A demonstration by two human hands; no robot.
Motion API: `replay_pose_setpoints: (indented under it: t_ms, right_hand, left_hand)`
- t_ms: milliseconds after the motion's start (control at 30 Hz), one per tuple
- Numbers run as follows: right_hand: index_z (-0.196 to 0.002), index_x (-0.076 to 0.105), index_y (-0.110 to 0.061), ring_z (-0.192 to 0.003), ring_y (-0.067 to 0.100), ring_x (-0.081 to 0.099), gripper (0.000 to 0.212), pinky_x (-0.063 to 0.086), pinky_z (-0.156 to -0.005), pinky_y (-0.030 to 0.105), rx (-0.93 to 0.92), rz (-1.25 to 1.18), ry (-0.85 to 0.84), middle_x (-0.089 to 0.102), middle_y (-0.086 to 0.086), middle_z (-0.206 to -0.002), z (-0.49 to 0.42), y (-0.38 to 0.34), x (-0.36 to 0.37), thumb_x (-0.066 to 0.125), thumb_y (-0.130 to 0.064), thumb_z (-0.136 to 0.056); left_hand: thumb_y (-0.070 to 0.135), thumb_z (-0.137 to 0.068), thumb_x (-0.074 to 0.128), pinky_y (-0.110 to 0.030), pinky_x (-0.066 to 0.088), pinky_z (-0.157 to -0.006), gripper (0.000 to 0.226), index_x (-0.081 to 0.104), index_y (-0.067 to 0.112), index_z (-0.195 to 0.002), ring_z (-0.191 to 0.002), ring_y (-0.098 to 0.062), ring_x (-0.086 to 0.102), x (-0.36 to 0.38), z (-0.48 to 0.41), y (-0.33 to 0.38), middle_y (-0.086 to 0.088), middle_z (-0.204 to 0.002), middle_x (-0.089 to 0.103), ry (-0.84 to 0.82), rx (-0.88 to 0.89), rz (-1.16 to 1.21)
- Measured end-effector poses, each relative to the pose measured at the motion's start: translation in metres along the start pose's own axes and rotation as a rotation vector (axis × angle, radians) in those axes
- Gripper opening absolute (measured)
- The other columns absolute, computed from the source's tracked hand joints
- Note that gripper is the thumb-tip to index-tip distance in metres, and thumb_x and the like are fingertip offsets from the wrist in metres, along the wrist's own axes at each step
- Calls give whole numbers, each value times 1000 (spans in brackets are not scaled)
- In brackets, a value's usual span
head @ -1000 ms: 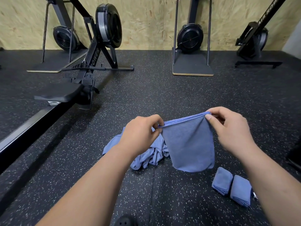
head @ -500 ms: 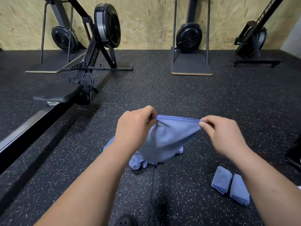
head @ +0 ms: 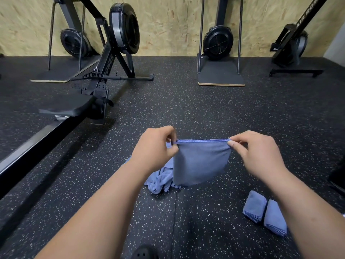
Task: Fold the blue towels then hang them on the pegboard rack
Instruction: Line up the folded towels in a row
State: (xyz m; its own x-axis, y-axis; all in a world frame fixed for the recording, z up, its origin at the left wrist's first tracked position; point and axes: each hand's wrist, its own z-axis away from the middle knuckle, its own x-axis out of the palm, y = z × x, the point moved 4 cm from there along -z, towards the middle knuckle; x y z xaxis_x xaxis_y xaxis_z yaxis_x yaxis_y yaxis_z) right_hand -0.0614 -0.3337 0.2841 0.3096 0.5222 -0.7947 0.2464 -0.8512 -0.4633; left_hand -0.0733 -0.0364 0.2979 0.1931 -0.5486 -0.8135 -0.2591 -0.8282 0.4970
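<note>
Left hand and right hand each pinch a top corner of the towel. Thumb and fingers are closed on the hem, so both grips are clamped on cloth. The hem runs taut and level between them and the cloth hangs straight below, seemingly doubled. I'd judge it is held up so its own weight squares the edges for the next fold.

Behind the towel and to its left, the heap of crumpled blue towels lies on the floor, probably kept within easy reach. To the right of the towel and nearer the person, the folded pair lies side by side, touching. It sits well apart from the heap, which keeps finished towels from mixing with the rest. Far beyond the towel, to its left, stands a rower.

No pegboard rack is in sight, so hanging looks some way off. This towel probably needs another halving to match the pair.
</note>
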Motion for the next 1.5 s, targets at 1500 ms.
replay_pose_setpoints:
  t_ms: [1500]
  right_hand:
    - [-106,74,-29,-88,15,73,23,60,-86,39,-118,-472,-480,78,-9,-95,19,-32,25,85,-17,-89]
  left_hand:
    - [29,-98,74,-40,54,-83,3,71,28,-99,-87,-12,65,14,8,43,12,-89,70,-66,172,332]
